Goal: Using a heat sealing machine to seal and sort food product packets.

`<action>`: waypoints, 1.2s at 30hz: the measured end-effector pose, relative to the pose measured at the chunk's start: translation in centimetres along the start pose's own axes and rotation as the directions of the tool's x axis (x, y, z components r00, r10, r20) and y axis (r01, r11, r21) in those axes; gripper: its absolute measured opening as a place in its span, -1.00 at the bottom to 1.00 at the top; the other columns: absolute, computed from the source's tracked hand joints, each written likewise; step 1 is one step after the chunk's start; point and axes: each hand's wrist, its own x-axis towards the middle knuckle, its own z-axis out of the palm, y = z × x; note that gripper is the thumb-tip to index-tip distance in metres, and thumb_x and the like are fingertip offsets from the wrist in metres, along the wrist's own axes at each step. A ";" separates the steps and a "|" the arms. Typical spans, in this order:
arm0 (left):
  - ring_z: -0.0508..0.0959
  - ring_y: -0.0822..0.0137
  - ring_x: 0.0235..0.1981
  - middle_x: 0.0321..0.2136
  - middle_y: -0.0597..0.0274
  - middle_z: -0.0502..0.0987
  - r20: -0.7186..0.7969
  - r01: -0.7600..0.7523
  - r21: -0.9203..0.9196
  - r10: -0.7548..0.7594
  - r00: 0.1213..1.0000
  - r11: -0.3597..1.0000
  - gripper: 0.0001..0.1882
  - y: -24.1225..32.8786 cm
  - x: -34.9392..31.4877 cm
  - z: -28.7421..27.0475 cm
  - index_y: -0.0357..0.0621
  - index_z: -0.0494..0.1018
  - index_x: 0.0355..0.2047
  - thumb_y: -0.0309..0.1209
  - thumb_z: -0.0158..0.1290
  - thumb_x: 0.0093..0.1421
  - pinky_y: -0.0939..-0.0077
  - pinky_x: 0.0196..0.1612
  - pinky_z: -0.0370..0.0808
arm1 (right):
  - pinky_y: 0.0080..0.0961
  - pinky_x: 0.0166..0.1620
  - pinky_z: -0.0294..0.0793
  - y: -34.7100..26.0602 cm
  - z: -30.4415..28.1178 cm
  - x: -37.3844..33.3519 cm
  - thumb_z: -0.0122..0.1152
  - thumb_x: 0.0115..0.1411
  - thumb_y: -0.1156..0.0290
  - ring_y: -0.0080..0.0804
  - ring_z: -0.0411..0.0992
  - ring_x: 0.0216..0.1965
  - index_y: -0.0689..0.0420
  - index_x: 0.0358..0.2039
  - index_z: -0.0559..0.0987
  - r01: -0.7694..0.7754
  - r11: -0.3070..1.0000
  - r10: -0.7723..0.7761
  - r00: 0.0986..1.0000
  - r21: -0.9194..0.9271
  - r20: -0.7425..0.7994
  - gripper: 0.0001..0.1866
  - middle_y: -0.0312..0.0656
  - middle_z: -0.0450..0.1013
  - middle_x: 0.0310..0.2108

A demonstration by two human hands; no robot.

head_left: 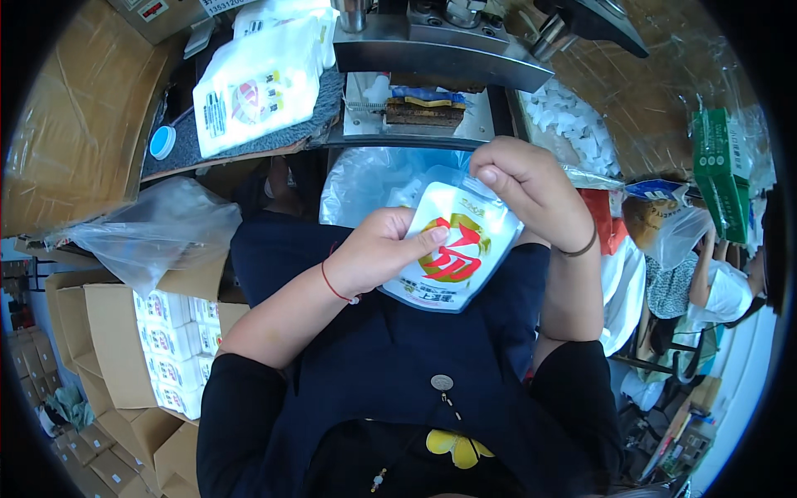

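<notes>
Centrally, a white pouch (457, 278) with a red-and-gold design and a clear border is held tilted above the person's lap, which is covered by a dark blue apron (382, 332). The left hand (378, 247) clasps its left side, thumb flat on the printed front and fingers behind. The right hand (531, 192) is curled nearly closed, thumb against forefinger, apparently pinching the top right corner; the exact contact is hard to see. Just beyond the pouch gapes a clear plastic bag (344, 187). Should that narrow corner pinch slip while the left thumb is loose, the slick pouch could probably drop into the bag or onto the lap; a hard pull against the left hand might crease or tear its edge. Farther out, a metal press (440, 60) stands beyond the bag, with more white pouches (257, 95) piled to its left on a grey-covered bench (329, 106) and white scraps (573, 129) to its right. At lower left, an open carton (116, 349) holds packed white packages (170, 344).
</notes>
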 end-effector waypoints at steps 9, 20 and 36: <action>0.66 0.31 -0.15 -0.11 0.04 0.62 -0.001 -0.008 -0.228 0.008 1.000 0.974 -0.64 2.3 4.0 -3.1 -0.40 0.48 0.00 -0.61 0.16 0.16 0.37 -0.03 0.59 | -0.20 -0.16 0.49 10.6 -4.0 -3.1 0.25 0.15 0.48 0.02 0.50 -0.24 0.09 -0.08 0.58 -0.362 0.742 0.249 0.930 -0.564 -0.269 -0.71 -0.05 0.44 -0.11; 0.19 -0.21 0.29 0.19 -0.34 0.24 -0.050 0.224 0.975 0.969 0.242 -0.005 -0.27 6.7 2.3 -13.2 -0.25 0.24 0.25 -0.29 0.26 0.12 0.01 0.28 0.17 | -0.21 -0.07 0.46 12.2 -2.8 -3.7 0.26 0.11 0.52 0.05 0.45 -0.12 0.18 -0.15 0.56 -0.496 0.748 0.326 0.854 -0.442 -0.406 -0.74 0.00 0.41 -0.19; 0.49 0.56 -0.57 -0.58 0.18 0.57 -0.140 -0.156 0.754 0.389 0.911 0.639 -0.72 3.4 -1.1 -3.6 -0.32 0.63 -0.37 -0.28 0.29 0.16 0.61 -0.43 0.42 | -0.39 0.06 0.51 -0.2 2.0 -1.6 0.25 0.23 0.57 -0.28 0.53 -0.01 0.20 -0.08 0.32 0.040 0.744 0.234 0.919 0.667 -0.317 -0.68 0.00 0.53 -0.08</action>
